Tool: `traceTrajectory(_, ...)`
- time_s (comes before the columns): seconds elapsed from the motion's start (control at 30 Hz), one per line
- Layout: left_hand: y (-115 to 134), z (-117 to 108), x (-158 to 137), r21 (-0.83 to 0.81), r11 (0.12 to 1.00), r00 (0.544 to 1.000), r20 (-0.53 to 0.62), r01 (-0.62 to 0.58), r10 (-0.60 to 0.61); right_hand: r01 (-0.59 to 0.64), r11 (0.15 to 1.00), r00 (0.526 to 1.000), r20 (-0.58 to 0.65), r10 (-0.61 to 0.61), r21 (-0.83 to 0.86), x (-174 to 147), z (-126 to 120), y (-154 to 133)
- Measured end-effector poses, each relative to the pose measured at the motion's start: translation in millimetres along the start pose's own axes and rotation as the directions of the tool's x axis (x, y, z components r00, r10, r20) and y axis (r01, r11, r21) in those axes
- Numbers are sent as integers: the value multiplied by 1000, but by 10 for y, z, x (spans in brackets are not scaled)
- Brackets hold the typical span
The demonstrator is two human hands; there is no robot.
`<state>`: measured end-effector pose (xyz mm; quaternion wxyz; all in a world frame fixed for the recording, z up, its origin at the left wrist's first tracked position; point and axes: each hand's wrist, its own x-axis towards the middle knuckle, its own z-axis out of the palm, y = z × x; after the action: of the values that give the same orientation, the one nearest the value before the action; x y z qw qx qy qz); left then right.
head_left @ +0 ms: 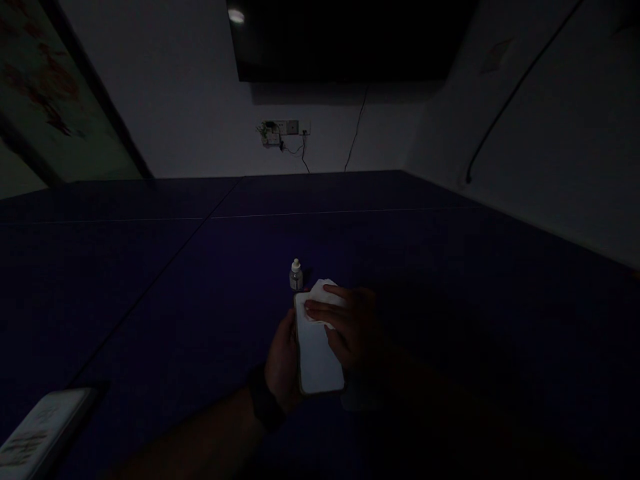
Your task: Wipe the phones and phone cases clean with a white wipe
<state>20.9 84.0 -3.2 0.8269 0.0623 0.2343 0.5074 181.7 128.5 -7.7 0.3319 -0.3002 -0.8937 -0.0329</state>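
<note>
In the dim head view, a smartphone (320, 367) with a pale, glowing face is held upright-lengthwise near the middle. My left hand (283, 357), with a dark band on its wrist, grips the phone along its left edge; some of its fingers are hidden behind. Over the phone's upper part, my right hand (345, 323) presses a folded white tissue (323, 291) against the surface, fingers laid across it. Just beyond the phone's top edge stands a small clear bottle (296, 277) with a white cap.
A dark blue-purple surface (190, 320) stretches to the wall. At the lower left lies a white box (43, 427) with printing. Sockets with cables (280, 130) sit on the wall beneath a large dark television (345, 40). A patterned panel (55, 87) is at the left.
</note>
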Motion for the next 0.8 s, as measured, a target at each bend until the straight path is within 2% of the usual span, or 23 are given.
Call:
traceTrajectory(0.1,7,24,-15,33,999,999,-41,-31,33,-55,998,998,-20,54,-43,2,37,-36)
traceTrajectory(0.23,-4,14,-7,48,999,999,-51,-1,3,-34,998,998,44,36,-48,47,75,-102)
traceTrajectory(0.47,-21,-31,12,31,998,999,-19,46,-46,90,996,995,53,-90,2,44,6,-65)
traceTrajectory(0.67,5,26,-10,37,999,999,-43,-8,10,-20,999,1000,16,21,-42,15,22,-39)
traceTrajectory(0.8,-9,12,4,67,998,999,-44,11,-8,-29,997,993,109,37,-72,59,44,-104)
